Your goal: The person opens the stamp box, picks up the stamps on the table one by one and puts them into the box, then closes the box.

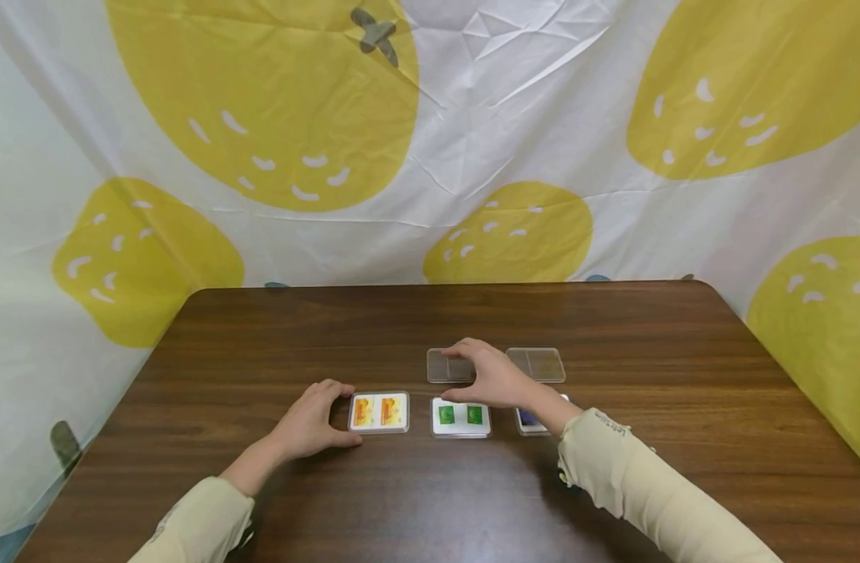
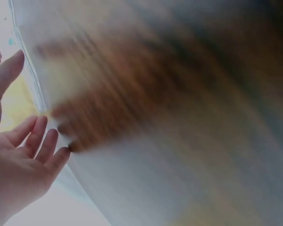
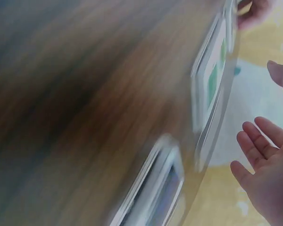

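A clear flat case (image 1: 379, 430) showing two orange-printed cards lies on the table. At its left end is my left hand (image 1: 306, 422), thumb and fingers spread at the near and far corners; whether they touch it is unclear. A second case (image 1: 461, 430), with two green-printed cards, sits in the middle. Over its far side hovers my right hand (image 1: 496, 377), fingers extended and apart, partly hiding a clear empty lid (image 1: 440, 367) behind. My right wrist partly covers a third case (image 1: 528, 422) with a dark blue print; the right wrist view shows that case (image 3: 167, 195) edge-on.
Another clear lid (image 1: 542, 363) lies behind the blue-printed case. All these stand on a brown wood-grain table (image 1: 317, 328) with rounded far corners. A white cloth (image 1: 331, 250) with yellow fruit shapes hangs behind and beside the table.
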Motion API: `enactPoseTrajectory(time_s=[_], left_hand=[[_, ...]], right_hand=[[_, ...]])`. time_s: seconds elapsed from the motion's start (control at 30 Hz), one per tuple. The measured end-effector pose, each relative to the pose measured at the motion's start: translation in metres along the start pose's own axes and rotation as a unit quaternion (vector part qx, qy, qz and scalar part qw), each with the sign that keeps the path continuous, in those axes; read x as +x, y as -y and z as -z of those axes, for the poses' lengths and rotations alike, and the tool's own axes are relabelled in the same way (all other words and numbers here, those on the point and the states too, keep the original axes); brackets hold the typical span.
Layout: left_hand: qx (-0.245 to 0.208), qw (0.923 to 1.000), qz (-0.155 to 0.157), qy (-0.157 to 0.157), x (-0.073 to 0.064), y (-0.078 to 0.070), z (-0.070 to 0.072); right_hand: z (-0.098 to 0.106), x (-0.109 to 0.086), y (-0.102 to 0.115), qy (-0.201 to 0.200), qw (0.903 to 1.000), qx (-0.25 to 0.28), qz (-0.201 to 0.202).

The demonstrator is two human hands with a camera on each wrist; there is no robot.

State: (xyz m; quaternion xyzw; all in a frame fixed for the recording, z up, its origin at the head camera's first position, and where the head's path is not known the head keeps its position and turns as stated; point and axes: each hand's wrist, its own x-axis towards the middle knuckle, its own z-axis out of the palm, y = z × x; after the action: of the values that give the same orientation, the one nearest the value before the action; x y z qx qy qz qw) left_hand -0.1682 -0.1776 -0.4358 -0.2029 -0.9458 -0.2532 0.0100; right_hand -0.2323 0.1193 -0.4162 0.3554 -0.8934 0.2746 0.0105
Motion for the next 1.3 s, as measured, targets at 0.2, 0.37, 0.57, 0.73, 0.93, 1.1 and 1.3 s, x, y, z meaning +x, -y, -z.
enactPoseTrajectory(time_s=[0.2, 0.37, 0.57, 0.73, 0.93, 1.1, 1.3], left_hand=[[-0.006, 0.9999, -0.006, -0.006, 0.006, -0.004, -0.002], [-0.026, 0.9990, -0.033, -0.013, 0.016, -0.015, -0.004], [-0.034, 0.9968, -0.071, -0.016, 0.026, -0.032, -0.012], [-0.038, 0.9945, -0.098, -0.006, 0.034, -0.045, -0.018], [-0.013, 0.9942, -0.107, 0.007, 0.042, -0.058, -0.026], [-0.005, 0.9936, -0.111, 0.022, 0.048, -0.065, -0.034], [0.009, 0.9936, -0.105, 0.041, 0.050, -0.071, -0.042]], right_hand=[[0.014, -0.010, -0.026, -0.025, 0.9994, -0.014, -0.019], [0.022, -0.015, -0.040, -0.023, 0.9988, -0.015, -0.040], [0.024, -0.017, -0.049, -0.012, 0.9988, -0.015, -0.046], [0.021, -0.016, -0.052, 0.000, 0.9992, -0.012, -0.038], [0.018, -0.012, -0.054, 0.010, 0.9991, -0.023, -0.033], [0.015, -0.007, -0.055, 0.017, 0.9990, -0.029, -0.029], [0.012, -0.002, -0.054, 0.027, 0.9980, -0.044, -0.038]])
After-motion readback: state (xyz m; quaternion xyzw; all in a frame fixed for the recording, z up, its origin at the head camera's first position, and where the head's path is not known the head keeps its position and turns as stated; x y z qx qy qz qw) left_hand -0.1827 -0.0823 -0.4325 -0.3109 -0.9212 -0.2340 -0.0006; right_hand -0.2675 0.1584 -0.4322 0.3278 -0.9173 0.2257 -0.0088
